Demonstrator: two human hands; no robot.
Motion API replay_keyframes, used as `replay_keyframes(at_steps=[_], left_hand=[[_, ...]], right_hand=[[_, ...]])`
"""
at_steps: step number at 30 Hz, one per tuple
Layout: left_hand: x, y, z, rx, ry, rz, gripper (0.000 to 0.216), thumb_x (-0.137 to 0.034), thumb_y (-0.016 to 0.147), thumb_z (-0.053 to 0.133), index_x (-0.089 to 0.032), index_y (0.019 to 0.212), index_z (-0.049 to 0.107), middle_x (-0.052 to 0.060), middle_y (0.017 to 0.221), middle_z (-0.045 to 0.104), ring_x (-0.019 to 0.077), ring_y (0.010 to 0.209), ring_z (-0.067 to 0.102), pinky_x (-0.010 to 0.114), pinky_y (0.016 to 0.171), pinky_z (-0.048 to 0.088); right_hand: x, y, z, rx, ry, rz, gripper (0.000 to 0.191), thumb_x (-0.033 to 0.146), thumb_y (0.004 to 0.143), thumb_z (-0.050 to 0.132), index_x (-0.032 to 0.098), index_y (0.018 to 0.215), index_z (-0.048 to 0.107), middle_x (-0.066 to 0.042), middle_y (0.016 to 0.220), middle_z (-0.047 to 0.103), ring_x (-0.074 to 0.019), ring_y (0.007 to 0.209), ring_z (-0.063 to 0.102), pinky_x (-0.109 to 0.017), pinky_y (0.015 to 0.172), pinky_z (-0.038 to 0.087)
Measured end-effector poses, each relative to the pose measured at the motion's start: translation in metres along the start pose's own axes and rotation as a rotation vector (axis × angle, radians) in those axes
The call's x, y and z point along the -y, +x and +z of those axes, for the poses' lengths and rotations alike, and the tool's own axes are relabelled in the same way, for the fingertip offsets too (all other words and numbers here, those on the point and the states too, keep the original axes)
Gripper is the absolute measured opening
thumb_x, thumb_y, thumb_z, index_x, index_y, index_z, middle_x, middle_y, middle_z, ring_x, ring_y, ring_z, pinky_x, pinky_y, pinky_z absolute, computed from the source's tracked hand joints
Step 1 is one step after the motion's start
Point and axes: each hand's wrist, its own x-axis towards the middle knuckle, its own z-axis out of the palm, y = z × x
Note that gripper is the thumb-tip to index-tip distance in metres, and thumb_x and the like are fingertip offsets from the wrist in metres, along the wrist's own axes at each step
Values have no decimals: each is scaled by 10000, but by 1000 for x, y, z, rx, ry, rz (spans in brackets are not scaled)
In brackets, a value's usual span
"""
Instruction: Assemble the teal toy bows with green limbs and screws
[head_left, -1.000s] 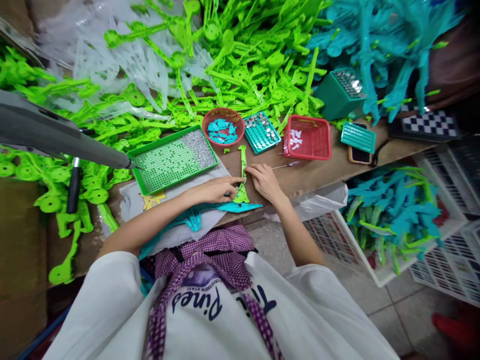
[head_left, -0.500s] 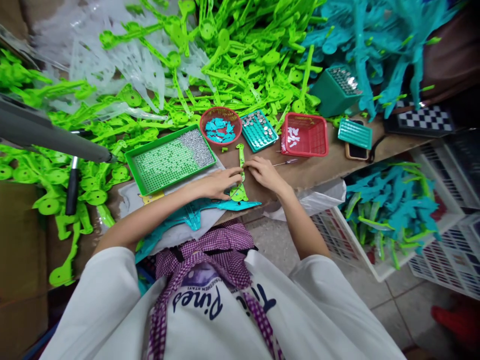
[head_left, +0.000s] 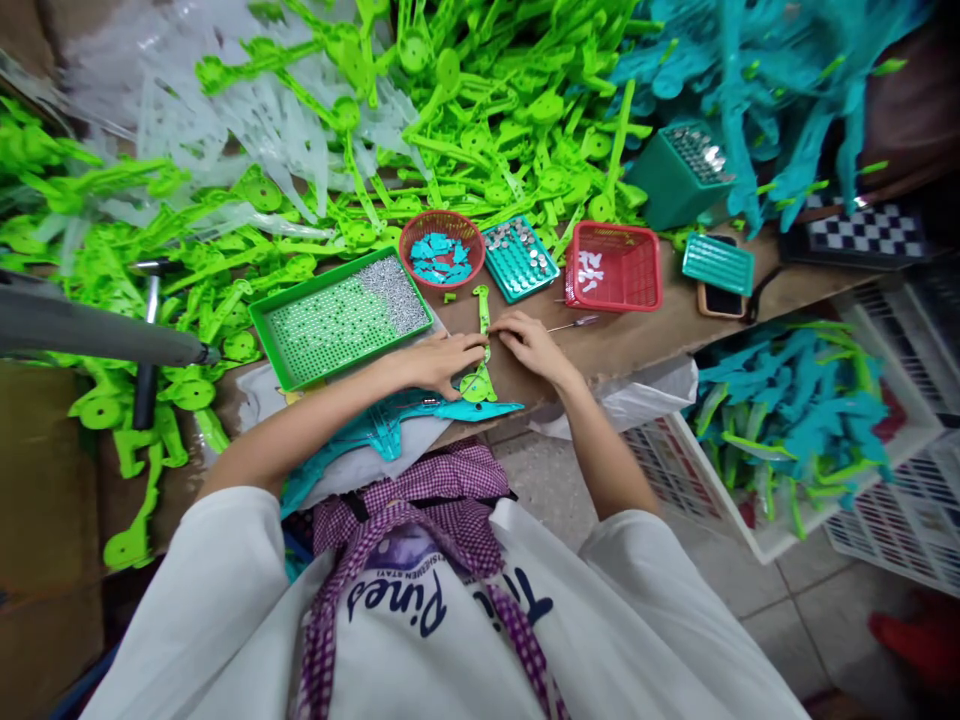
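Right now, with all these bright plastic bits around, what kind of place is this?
It's probably a workshop or small factory. There's a big heap of lime-green plastic parts, a green tray with lots of tiny silvery pieces, and a hammer on the left.

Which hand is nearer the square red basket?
Right. The right hand is in front and left of the basket; the left hand is farther left, across the green piece.

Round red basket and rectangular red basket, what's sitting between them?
The head view shows a teal tray of silvery discs between the round basket and the rectangular basket.
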Motion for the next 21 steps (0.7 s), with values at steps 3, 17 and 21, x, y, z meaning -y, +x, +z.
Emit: replay_keyframes(at_steps=[3, 17, 21], left_hand=[[4, -1, 4, -23, -32, 5, 562, -351, 772, 708, -184, 1265, 497, 189, 1627, 345, 349, 1324, 476, 447, 1028, 378], [20, 4, 10, -23, -206, 45, 585, -432, 764, 680, -196, 1241, 437, 147, 1393, 487, 307, 1222, 497, 409, 981, 397], [18, 3, 9, -15, -203, 27, 604, -438, 760, 678, -193, 1255, 435, 153, 1387, 490, 307, 1212, 501, 428, 1005, 400]], right_hand=[[8, -6, 4, -29, -3, 14, 235, 237, 925, 529, 235, 1019, 744, -83, 1051, 732, -253, 1021, 664, -455, 966, 500], [11, -4, 14, 77, 50, 263, 219, 324, 783, 726, 225, 958, 642, -40, 979, 691, -220, 913, 622, -370, 836, 482], [14, -3, 10, 86, 84, 245, 240, 372, 783, 730, 217, 945, 643, -39, 953, 693, -207, 889, 621, -356, 818, 491]])
